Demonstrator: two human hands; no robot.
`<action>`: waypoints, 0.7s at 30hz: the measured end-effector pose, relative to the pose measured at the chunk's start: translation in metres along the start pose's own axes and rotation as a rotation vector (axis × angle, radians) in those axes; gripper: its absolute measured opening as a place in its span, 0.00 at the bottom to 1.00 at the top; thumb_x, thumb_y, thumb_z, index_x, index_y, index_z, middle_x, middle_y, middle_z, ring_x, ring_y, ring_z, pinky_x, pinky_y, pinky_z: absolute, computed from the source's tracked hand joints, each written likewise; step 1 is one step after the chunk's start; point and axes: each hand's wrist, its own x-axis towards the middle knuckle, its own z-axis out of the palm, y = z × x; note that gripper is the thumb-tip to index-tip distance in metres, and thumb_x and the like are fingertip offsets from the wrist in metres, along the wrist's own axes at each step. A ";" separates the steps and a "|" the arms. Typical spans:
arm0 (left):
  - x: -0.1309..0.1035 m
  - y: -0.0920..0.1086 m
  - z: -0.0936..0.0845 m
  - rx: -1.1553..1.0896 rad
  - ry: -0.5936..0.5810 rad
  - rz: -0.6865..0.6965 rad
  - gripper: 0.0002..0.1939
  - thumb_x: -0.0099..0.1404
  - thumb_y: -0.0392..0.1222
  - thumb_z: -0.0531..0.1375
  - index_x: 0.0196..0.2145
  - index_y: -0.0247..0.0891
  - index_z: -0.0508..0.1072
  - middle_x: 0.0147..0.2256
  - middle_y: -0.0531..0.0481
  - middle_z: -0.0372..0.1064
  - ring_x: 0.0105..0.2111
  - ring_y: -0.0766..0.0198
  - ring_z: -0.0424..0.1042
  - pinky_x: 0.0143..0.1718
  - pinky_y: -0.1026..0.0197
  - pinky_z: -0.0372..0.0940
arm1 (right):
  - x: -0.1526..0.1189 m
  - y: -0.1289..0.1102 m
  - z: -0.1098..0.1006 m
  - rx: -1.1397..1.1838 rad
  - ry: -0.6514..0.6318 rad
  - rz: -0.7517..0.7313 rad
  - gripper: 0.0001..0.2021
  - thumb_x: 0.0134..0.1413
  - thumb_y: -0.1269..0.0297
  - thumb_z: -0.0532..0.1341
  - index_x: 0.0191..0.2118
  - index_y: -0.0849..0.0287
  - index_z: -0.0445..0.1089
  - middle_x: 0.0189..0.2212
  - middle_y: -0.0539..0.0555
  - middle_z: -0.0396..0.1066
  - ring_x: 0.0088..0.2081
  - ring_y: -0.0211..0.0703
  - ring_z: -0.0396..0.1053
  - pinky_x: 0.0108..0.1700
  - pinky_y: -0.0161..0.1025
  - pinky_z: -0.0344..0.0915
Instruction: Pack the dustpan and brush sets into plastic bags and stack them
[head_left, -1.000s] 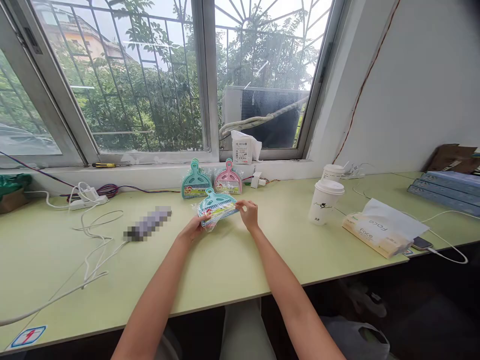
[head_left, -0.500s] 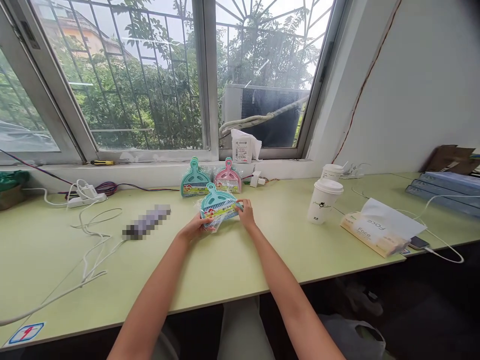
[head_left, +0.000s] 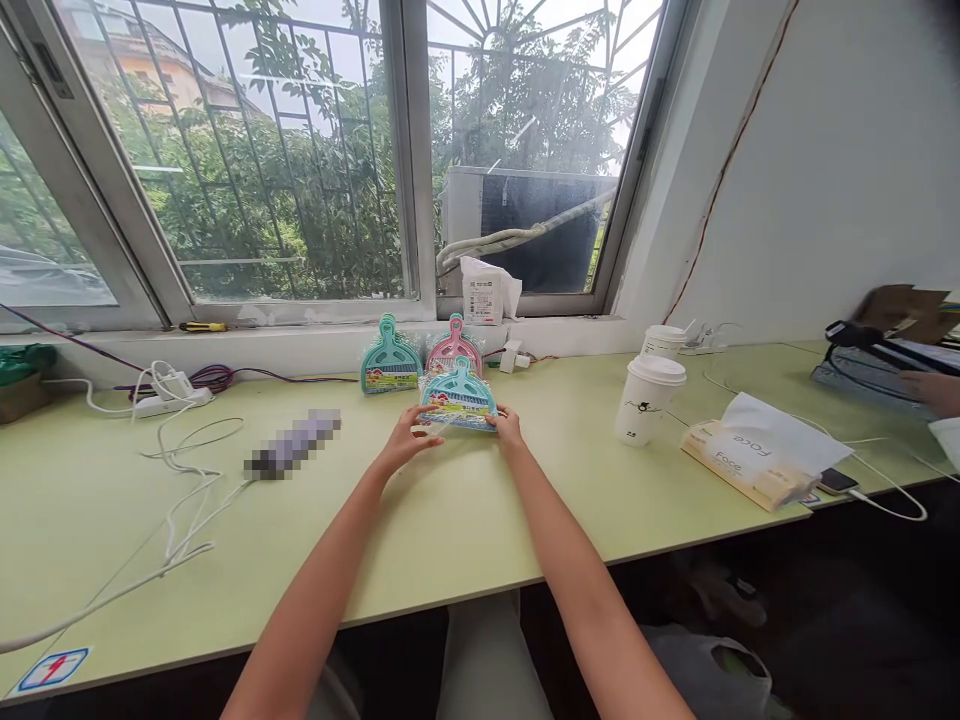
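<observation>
A teal dustpan-and-brush set (head_left: 459, 398) in clear wrap stands on the green table, in front of a pink set (head_left: 455, 340) that it partly covers. My right hand (head_left: 507, 425) grips its lower right corner. At its lower left edge is my left hand (head_left: 409, 440), thumb and fingers apart, with the fingertips by the wrap. Behind and to the left, another stack of teal sets (head_left: 389, 362) leans against the wall under the window.
Two white paper cups (head_left: 651, 400) and a tissue pack (head_left: 757, 460) are on the right. A person's hand (head_left: 930, 392) is near a black object (head_left: 862, 338) at the far right. Cables and a power strip (head_left: 174, 396) lie left; a blurred object (head_left: 292, 445) lies nearer.
The wrapped teal set has moved right and slightly back, now before the pink set. My left hand has opened from its edge. Another person's hand and a black object have appeared at right.
</observation>
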 end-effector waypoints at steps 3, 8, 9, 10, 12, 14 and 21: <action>0.004 -0.009 0.003 0.174 0.107 0.058 0.20 0.48 0.45 0.68 0.41 0.40 0.77 0.52 0.41 0.60 0.54 0.50 0.63 0.45 0.53 0.69 | -0.001 -0.001 0.001 -0.013 0.022 0.093 0.18 0.30 0.72 0.64 0.36 0.62 0.68 0.27 0.50 0.72 0.28 0.37 0.68 0.30 0.33 0.64; 0.011 -0.022 -0.002 0.172 0.228 0.025 0.15 0.61 0.49 0.58 0.35 0.38 0.80 0.46 0.40 0.63 0.54 0.52 0.63 0.45 0.54 0.69 | -0.012 -0.011 0.010 0.017 -0.040 0.139 0.18 0.33 0.74 0.62 0.37 0.61 0.66 0.31 0.51 0.70 0.30 0.38 0.68 0.32 0.33 0.64; 0.012 -0.023 -0.003 0.158 0.248 0.005 0.15 0.62 0.50 0.57 0.33 0.37 0.79 0.46 0.40 0.63 0.53 0.52 0.64 0.45 0.55 0.69 | -0.014 -0.013 0.011 0.020 -0.060 0.137 0.17 0.33 0.74 0.62 0.37 0.61 0.65 0.31 0.51 0.70 0.31 0.38 0.68 0.32 0.34 0.65; 0.012 -0.024 -0.003 0.135 0.266 -0.018 0.15 0.62 0.49 0.57 0.31 0.36 0.79 0.46 0.40 0.63 0.52 0.53 0.65 0.45 0.56 0.69 | -0.015 -0.014 0.012 0.017 -0.077 0.129 0.17 0.34 0.74 0.62 0.37 0.60 0.64 0.32 0.52 0.70 0.32 0.39 0.68 0.33 0.34 0.65; 0.012 -0.026 -0.001 0.076 0.299 -0.047 0.16 0.63 0.48 0.56 0.29 0.35 0.77 0.45 0.41 0.62 0.47 0.56 0.68 0.43 0.58 0.70 | -0.017 -0.016 0.014 0.003 -0.096 0.099 0.18 0.34 0.73 0.62 0.37 0.60 0.63 0.34 0.52 0.70 0.34 0.40 0.68 0.35 0.36 0.66; 0.010 -0.025 0.002 0.023 0.355 -0.048 0.13 0.63 0.46 0.56 0.36 0.35 0.75 0.44 0.43 0.63 0.38 0.63 0.71 0.39 0.60 0.70 | -0.018 -0.015 0.016 -0.029 -0.107 0.044 0.18 0.34 0.72 0.62 0.37 0.60 0.63 0.35 0.54 0.70 0.37 0.41 0.69 0.36 0.36 0.66; 0.002 -0.015 -0.005 0.255 0.595 -0.156 0.31 0.62 0.37 0.59 0.62 0.43 0.56 0.42 0.47 0.71 0.30 0.67 0.71 0.37 0.62 0.65 | -0.020 -0.006 0.025 -0.263 -0.133 -0.196 0.17 0.39 0.67 0.64 0.39 0.59 0.61 0.39 0.57 0.71 0.38 0.42 0.69 0.39 0.38 0.66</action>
